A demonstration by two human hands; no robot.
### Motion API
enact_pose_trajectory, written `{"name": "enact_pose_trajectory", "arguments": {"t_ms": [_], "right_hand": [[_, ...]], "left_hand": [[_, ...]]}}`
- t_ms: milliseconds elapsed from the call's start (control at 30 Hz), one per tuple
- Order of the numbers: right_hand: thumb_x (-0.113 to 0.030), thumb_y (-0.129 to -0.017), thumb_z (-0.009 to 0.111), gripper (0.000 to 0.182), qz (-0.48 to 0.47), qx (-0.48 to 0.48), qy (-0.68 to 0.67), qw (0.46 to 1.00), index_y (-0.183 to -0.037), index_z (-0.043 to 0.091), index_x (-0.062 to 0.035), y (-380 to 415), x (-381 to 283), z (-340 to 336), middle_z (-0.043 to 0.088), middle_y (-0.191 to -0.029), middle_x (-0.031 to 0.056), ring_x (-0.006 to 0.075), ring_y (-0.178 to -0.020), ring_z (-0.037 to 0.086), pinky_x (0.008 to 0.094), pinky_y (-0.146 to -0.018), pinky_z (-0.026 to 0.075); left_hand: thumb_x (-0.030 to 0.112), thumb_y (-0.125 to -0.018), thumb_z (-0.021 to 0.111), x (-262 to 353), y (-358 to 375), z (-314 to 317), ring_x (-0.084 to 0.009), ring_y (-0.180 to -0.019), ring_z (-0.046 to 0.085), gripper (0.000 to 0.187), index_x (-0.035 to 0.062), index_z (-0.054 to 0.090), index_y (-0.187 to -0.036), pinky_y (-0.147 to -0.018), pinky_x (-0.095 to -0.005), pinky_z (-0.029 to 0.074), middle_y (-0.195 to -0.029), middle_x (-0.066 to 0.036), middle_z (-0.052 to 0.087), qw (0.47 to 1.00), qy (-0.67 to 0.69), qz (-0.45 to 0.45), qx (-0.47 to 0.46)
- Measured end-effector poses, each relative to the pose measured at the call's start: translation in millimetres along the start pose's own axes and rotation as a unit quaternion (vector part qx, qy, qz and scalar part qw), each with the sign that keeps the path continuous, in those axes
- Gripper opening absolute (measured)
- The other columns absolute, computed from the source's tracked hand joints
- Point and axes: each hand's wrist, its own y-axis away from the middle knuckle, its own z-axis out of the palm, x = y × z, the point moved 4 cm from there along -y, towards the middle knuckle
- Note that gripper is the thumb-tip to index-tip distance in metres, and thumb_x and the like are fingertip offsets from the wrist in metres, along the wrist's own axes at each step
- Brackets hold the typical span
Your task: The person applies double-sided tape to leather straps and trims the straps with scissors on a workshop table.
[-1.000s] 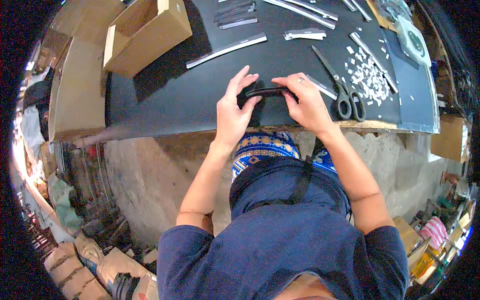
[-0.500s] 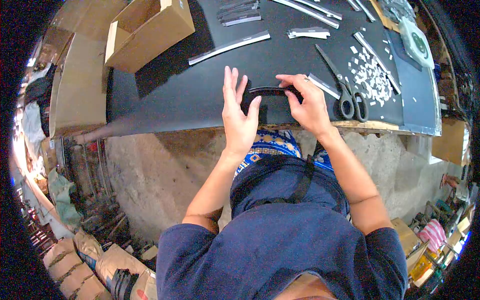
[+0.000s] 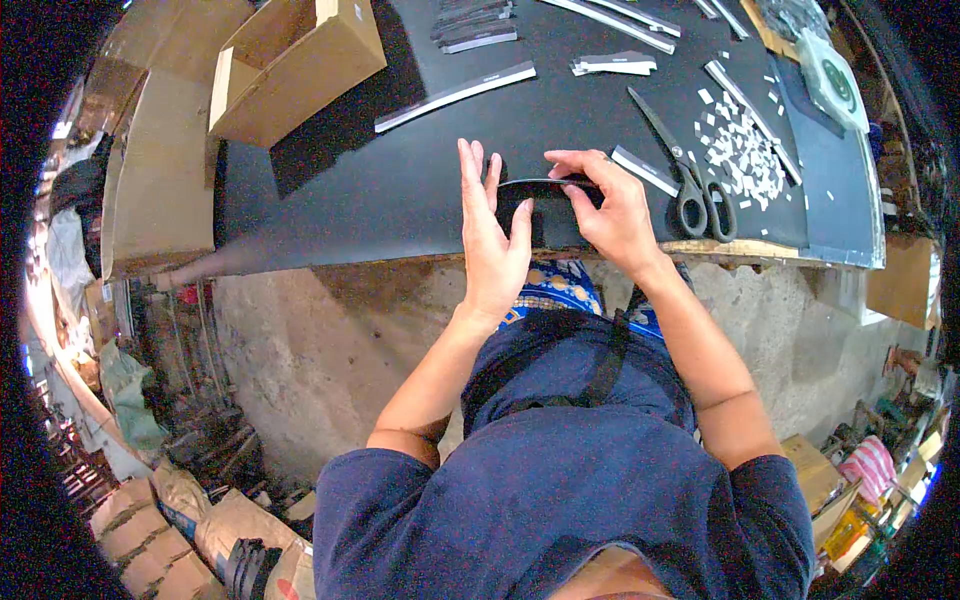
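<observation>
My right hand point(image 3: 615, 208) pinches the right end of a thin dark strip point(image 3: 535, 182) above the black tabletop point(image 3: 350, 205). The strip bows slightly, and its left end meets the palm side of my left hand point(image 3: 493, 240). That hand is upright with its fingers stretched out and its thumb apart. Just right of my right hand lies a short white-edged strip point(image 3: 645, 171), beside black-handled scissors point(image 3: 690, 180) with their blades pointing away. A longer white-edged strip point(image 3: 455, 97) lies beyond my left hand.
An open cardboard box point(image 3: 310, 85) stands at the back left. Small white pieces point(image 3: 740, 150) are scattered right of the scissors. A stack of dark strips point(image 3: 475, 25) and a few white-edged strips point(image 3: 615, 64) lie farther back. A clear plastic bag point(image 3: 832, 80) is at the right.
My left hand has moved right, toward my right hand, and its fingers are closer together. The strip between the hands now bows more. My right hand keeps its pinch.
</observation>
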Motion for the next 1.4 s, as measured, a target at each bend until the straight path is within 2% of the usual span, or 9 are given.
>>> {"name": "enact_pose_trajectory", "arguments": {"t_ms": [200,367,400,533,800,900,1000,1100,1400], "right_hand": [[0.012,-0.075,0.058,0.039,0.002,0.000,0.008,1.000,-0.111,0.064,-0.0034,-0.9,-0.6,0.5,0.066,-0.091,0.0101,0.0212,-0.086,0.065,0.0299,-0.078,0.050],[0.010,-0.074,0.057,0.037,-0.017,0.024,0.018,0.999,-0.108,0.063,-0.0039,-1.2,2.5,3.3,0.066,-0.092,0.0129,0.0273,-0.085,0.064,0.0354,-0.078,0.051],[0.010,-0.074,0.057,0.037,-0.017,0.025,0.018,0.999,-0.108,0.063,-0.0039,-1.2,1.9,3.7,0.066,-0.092,0.0129,0.0273,-0.085,0.064,0.0354,-0.078,0.051],[0.009,-0.074,0.057,0.035,0.003,0.026,0.017,1.000,-0.107,0.063,-0.0034,-1.9,0.0,3.5,0.065,-0.091,0.0128,0.0275,-0.085,0.064,0.0355,-0.078,0.051],[0.008,-0.075,0.058,0.033,-0.014,-0.001,0.041,0.999,-0.106,0.063,-0.0036,-7.9,0.9,-4.2,0.064,-0.088,0.0128,0.0292,-0.086,0.063,0.0357,-0.077,0.050],[0.004,-0.076,0.062,0.032,0.026,-0.043,0.028,0.998,-0.106,0.063,-0.0033,-14.8,1.9,-15.7,0.065,-0.085,0.0099,0.0232,-0.081,0.064,0.0326,-0.074,0.050],[-0.002,-0.077,0.070,0.031,0.161,-0.164,-0.141,0.963,-0.108,0.065,-0.0035,-21.3,6.8,-23.1,0.066,-0.079,0.0014,0.0077,-0.073,0.059,0.0244,-0.070,0.049],[-0.002,-0.077,0.070,0.031,0.210,-0.190,-0.185,0.941,-0.107,0.066,-0.0048,-24.0,4.2,-30.1,0.065,-0.079,0.0013,0.0078,-0.074,0.060,0.0231,-0.071,0.049],[-0.002,-0.076,0.070,0.025,0.158,-0.114,-0.139,0.971,-0.101,0.069,-0.0045,-17.8,7.5,-27.7,0.067,-0.080,0.0021,0.0073,-0.077,0.060,0.0237,-0.072,0.049]], "left_hand": [[-0.015,-0.083,0.052,-2.8,-0.6,0.1,-0.0308,-0.139,0.031,0.089,0.0108,0.002,-0.151,-0.109,-0.0369,0.033,-0.153,-0.020,0.020,1.000,-0.003,-0.009,-0.013],[-0.009,-0.080,0.062,7.4,-10.6,-11.9,-0.0260,-0.127,0.048,0.071,0.0051,0.034,-0.143,-0.105,-0.0341,0.038,-0.139,-0.017,0.045,0.990,-0.138,0.036,0.003],[-0.003,-0.076,0.070,13.0,-15.2,-16.0,-0.0234,-0.110,0.059,0.049,0.0044,0.059,-0.123,-0.096,-0.0321,0.045,-0.118,-0.013,0.062,0.983,-0.173,0.057,0.035],[0.002,-0.071,0.074,9.0,-28.2,-26.6,-0.0220,-0.085,0.062,0.021,0.0065,0.073,-0.092,-0.077,-0.0301,0.048,-0.090,-0.008,0.069,0.961,-0.246,0.123,-0.012],[0.001,-0.073,0.072,7.3,-43.0,-39.3,-0.0202,-0.079,0.062,0.012,0.0048,0.074,-0.085,-0.073,-0.0302,0.048,-0.082,-0.008,0.069,0.961,-0.247,0.104,-0.070],[0.003,-0.074,0.073,7.3,-52.3,-45.0,-0.0177,-0.082,0.062,0.011,0.0029,0.073,-0.084,-0.075,-0.0293,0.048,-0.082,-0.007,0.069,0.960,-0.215,0.052,-0.169],[0.006,-0.077,0.074,2.1,-58.5,-49.5,-0.0147,-0.086,0.064,0.012,-0.0005,0.072,-0.087,-0.080,-0.0272,0.049,-0.085,-0.005,0.070,0.955,-0.051,-0.101,-0.272],[0.008,-0.079,0.073,1.8,-59.2,-51.1,-0.0129,-0.081,0.064,0.014,-0.0001,0.071,-0.091,-0.077,-0.0255,0.049,-0.088,-0.006,0.070,0.916,0.034,-0.262,-0.303],[0.006,-0.079,0.073,3.1,-54.5,-37.9,-0.0096,-0.076,0.061,0.015,0.0020,0.074,-0.093,-0.070,-0.0224,0.046,-0.082,-0.003,0.069,0.971,-0.042,-0.094,-0.216]]}}
